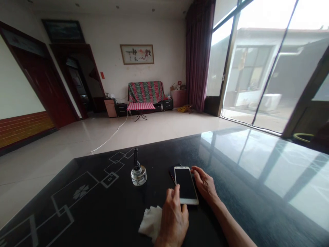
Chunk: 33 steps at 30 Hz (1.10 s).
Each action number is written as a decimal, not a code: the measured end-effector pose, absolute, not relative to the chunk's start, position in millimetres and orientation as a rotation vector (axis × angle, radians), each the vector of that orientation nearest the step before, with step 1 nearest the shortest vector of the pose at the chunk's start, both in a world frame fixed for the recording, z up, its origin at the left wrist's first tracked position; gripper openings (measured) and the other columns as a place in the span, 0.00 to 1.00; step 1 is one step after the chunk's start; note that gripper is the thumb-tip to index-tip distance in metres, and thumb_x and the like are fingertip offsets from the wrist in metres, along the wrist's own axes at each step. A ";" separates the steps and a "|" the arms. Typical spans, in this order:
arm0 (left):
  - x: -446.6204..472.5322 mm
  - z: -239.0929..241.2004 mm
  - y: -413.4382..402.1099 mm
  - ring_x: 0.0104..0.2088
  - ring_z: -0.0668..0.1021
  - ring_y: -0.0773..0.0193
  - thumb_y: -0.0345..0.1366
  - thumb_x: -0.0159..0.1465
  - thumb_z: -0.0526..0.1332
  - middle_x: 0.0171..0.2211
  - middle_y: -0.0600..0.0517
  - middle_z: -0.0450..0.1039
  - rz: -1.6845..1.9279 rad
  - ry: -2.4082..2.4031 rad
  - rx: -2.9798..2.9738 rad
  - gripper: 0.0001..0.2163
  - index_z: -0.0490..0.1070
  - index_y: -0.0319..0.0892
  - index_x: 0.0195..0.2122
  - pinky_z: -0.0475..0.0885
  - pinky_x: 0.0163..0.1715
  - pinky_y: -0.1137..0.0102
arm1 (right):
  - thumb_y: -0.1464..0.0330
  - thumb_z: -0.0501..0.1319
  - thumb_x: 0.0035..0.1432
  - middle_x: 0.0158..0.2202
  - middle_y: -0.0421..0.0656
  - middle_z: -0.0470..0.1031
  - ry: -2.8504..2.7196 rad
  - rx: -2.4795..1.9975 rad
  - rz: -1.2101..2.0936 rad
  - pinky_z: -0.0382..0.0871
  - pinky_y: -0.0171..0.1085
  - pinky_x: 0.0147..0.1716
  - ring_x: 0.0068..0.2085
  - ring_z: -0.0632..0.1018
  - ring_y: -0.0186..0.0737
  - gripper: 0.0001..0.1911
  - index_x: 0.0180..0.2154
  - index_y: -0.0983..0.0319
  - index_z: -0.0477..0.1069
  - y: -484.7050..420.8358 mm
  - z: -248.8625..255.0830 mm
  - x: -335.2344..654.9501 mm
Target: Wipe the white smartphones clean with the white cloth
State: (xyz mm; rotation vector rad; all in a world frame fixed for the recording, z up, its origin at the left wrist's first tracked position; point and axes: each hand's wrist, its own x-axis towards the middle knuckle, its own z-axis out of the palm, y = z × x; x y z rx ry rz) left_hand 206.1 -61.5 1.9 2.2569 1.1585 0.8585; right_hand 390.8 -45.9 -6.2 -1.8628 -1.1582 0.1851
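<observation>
A white-framed smartphone [186,183] with a dark screen lies face up in front of me, between my hands. My left hand [174,216] grips its lower left, the index finger along the left edge and the thumb by the bottom edge. Along the upper right edge are the curled fingers of my right hand [205,183], holding that side. A dark flat object [172,173] pokes out from under the phone's left side; most of it is hidden. Beside my left hand is a crumpled white cloth [151,221], partly covered by that hand.
A clear glass bottle [138,176] with a black upright top stands left of the phone on the glossy black table [102,206]. Beyond the table's far edge, a folding table [141,106] with a red checked cover stands before a draped sofa [146,91]. Glass doors [246,75] are at right.
</observation>
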 end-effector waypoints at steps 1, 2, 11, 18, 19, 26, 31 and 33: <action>206.2 1.2 -60.7 0.46 0.75 0.56 0.23 0.57 0.52 0.46 0.42 0.69 0.860 1.149 2.259 0.25 0.60 0.38 0.58 0.69 0.47 0.68 | 0.57 0.46 0.60 0.41 0.45 0.79 -1.168 -1.857 0.188 0.69 0.39 0.46 0.43 0.78 0.43 0.23 0.45 0.60 0.72 -45.7 -6.1 390.8; 206.4 0.6 -59.9 0.46 0.75 0.56 0.23 0.58 0.52 0.46 0.42 0.69 0.861 1.138 2.262 0.25 0.60 0.38 0.58 0.69 0.47 0.68 | 0.57 0.45 0.60 0.41 0.45 0.79 -1.182 -1.851 0.192 0.69 0.39 0.46 0.44 0.78 0.43 0.23 0.46 0.60 0.72 -45.4 -6.0 390.8; 210.1 -4.9 -52.8 0.50 0.73 0.56 0.23 0.61 0.49 0.48 0.41 0.68 0.913 1.098 2.246 0.22 0.61 0.37 0.57 0.68 0.50 0.67 | 0.57 0.46 0.62 0.51 0.45 0.74 -1.425 -1.727 0.245 0.65 0.39 0.52 0.52 0.73 0.43 0.23 0.51 0.60 0.67 -42.6 -3.6 390.3; 210.9 -9.5 -50.6 0.46 0.74 0.57 0.23 0.61 0.49 0.45 0.43 0.69 0.925 1.061 2.226 0.21 0.64 0.38 0.55 0.70 0.47 0.67 | 0.57 0.44 0.63 0.50 0.47 0.75 -1.427 -1.722 0.254 0.65 0.40 0.52 0.52 0.74 0.43 0.24 0.51 0.62 0.67 -43.4 -3.1 390.9; 211.1 -9.9 -50.1 0.45 0.75 0.57 0.23 0.61 0.49 0.44 0.43 0.69 0.927 1.053 2.221 0.20 0.64 0.38 0.54 0.70 0.46 0.66 | 0.57 0.44 0.63 0.50 0.47 0.75 -1.432 -1.718 0.255 0.65 0.40 0.52 0.52 0.74 0.43 0.24 0.51 0.62 0.68 -43.3 -3.0 390.8; 211.6 -9.5 -51.9 0.45 0.75 0.56 0.22 0.60 0.50 0.44 0.43 0.70 0.956 1.030 2.205 0.21 0.65 0.37 0.54 0.70 0.47 0.65 | 0.56 0.44 0.63 0.53 0.47 0.72 -1.477 -1.692 0.282 0.64 0.43 0.54 0.55 0.71 0.45 0.26 0.53 0.62 0.66 -39.3 -8.3 394.6; 212.1 -8.0 -51.9 0.45 0.74 0.56 0.22 0.60 0.49 0.45 0.42 0.69 0.930 1.019 2.210 0.21 0.64 0.35 0.55 0.70 0.47 0.65 | 0.54 0.45 0.62 0.53 0.47 0.73 -1.503 -1.677 0.301 0.66 0.43 0.53 0.54 0.72 0.46 0.27 0.54 0.61 0.66 -37.6 -10.1 397.2; 212.3 -6.1 -52.1 0.46 0.74 0.56 0.22 0.60 0.49 0.47 0.42 0.69 0.919 1.024 2.219 0.22 0.64 0.35 0.55 0.69 0.48 0.66 | 0.54 0.45 0.62 0.53 0.46 0.73 -1.501 -1.671 0.288 0.67 0.43 0.52 0.54 0.72 0.46 0.26 0.53 0.60 0.67 -37.3 -10.2 397.0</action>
